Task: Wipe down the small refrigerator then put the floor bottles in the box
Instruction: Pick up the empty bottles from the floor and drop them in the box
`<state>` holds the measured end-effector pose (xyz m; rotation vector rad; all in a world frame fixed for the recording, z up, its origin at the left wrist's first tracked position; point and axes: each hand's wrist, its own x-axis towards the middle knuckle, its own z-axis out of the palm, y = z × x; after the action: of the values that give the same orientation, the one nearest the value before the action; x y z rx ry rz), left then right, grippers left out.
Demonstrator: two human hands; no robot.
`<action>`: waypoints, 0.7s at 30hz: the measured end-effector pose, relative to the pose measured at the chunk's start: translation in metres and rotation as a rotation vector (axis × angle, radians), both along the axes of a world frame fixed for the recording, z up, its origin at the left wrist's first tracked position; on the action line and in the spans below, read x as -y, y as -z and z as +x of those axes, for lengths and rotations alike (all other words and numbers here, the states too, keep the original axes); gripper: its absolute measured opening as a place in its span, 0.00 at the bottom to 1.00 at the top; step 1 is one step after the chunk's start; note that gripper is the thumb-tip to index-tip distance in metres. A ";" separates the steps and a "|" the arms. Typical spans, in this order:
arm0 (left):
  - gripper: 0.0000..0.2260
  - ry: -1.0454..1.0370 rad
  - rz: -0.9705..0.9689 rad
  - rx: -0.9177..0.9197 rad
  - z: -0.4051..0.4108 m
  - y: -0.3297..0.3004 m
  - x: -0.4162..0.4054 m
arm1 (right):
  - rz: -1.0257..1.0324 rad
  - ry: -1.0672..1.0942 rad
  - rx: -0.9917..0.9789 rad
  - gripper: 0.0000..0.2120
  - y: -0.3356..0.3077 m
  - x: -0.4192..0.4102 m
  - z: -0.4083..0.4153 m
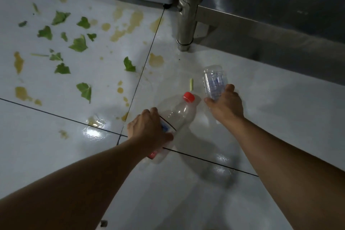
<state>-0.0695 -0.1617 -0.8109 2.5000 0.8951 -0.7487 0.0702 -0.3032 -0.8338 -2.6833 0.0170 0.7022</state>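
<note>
This is the bottle step. The left hand grips a clear bottle with a red cap, low over the floor. The right hand holds a second bottle by its lower end. The hands are apart. No box shows here. Next, I think, both bottles must be carried to the box, wherever it is.

The floor is pale grey-white tile with dark grout lines, spotted with yellow-brown stains and green leaf scraps. One clear bottle has a red cap and blue-marked label; the other bottle shows blue print.
</note>
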 end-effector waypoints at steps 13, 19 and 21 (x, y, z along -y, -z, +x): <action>0.27 -0.109 -0.057 -0.037 -0.034 -0.169 -0.006 | 0.127 0.061 -0.094 0.25 -0.183 0.018 -0.069; 0.28 -0.052 -0.029 -0.014 -0.043 -0.296 -0.021 | 0.132 0.049 -0.130 0.24 -0.311 0.012 -0.094; 0.28 -0.024 -0.026 0.011 -0.045 -0.339 -0.028 | 0.131 0.075 -0.126 0.24 -0.354 0.011 -0.100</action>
<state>-0.1144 -0.1340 -0.4716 2.4640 0.9050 -0.7334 -0.0297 -0.3139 -0.4795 -2.4968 0.0996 0.8185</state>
